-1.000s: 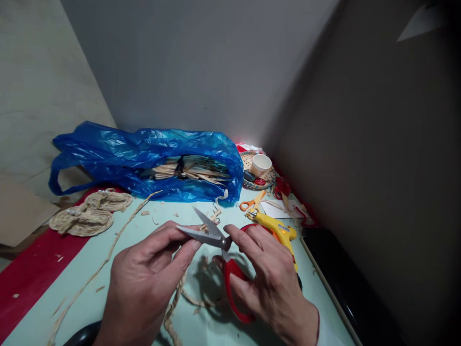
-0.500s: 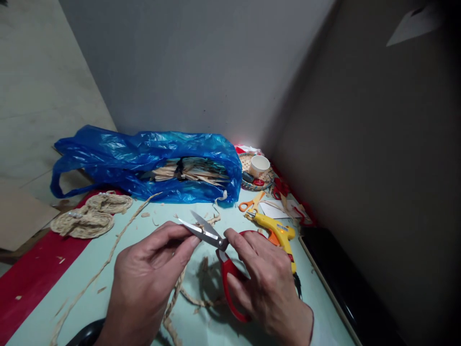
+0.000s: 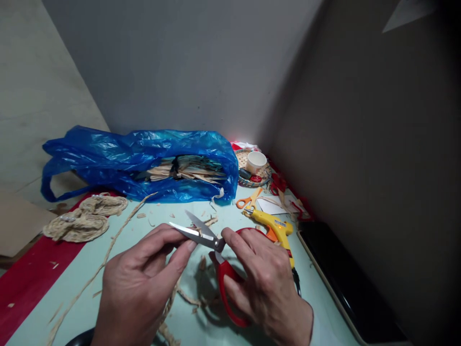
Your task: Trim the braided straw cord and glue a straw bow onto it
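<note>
My right hand [image 3: 264, 281] grips the red-handled scissors [image 3: 212, 250], fingers through the red loops, the steel blades slightly apart and pointing left. My left hand [image 3: 140, 286] is pinched at the blades, thumb and forefinger closed near their lower edge; whatever it pinches is too small to make out. A braided straw cord [image 3: 173, 300] lies on the pale green table [image 3: 144, 230] under both hands and trails toward me.
A blue plastic bag [image 3: 144, 161] of straw strips lies at the back. Coiled braid pieces [image 3: 84, 218] rest at left on a red mat. A yellow glue gun [image 3: 273, 226], orange scissors [image 3: 248, 199] and a basket with a white cup [image 3: 256, 162] sit at right. A dark tray [image 3: 345, 288] borders the right edge.
The scissor blades have closed somewhat and shifted a little left with both hands. The view has drifted slightly; nothing else on the table moved.
</note>
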Demonstrator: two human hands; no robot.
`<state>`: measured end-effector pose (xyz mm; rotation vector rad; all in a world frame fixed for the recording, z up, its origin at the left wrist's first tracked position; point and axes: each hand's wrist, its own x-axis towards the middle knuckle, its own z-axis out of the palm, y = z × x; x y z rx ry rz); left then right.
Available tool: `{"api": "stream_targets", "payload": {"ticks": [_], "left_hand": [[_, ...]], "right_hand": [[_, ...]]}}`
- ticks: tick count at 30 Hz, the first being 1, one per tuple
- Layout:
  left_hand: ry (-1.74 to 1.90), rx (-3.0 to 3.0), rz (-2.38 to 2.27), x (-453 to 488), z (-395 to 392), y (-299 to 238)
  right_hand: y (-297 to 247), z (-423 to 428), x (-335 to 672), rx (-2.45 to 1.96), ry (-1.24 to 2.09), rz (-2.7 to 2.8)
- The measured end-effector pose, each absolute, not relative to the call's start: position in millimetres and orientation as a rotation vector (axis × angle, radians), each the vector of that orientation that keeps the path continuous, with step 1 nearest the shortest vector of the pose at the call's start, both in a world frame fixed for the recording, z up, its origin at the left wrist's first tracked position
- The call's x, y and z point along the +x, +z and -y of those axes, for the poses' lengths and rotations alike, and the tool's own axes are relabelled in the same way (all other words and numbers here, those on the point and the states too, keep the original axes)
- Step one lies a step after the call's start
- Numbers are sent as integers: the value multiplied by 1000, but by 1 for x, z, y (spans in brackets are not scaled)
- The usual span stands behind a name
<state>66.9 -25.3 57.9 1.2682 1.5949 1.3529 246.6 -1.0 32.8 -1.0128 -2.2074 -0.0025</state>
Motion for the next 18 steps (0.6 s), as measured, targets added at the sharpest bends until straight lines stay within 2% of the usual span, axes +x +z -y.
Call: {"api": "stream_targets", "payload": {"ticks": [8, 18], "left_hand": [[1315, 1236, -1544, 63, 23, 55], [1460, 1254, -1602, 69, 27, 55]], "right_hand": [[33, 1, 246, -1039, 11, 2229], [35, -1, 246, -1021, -130, 2161]]}}
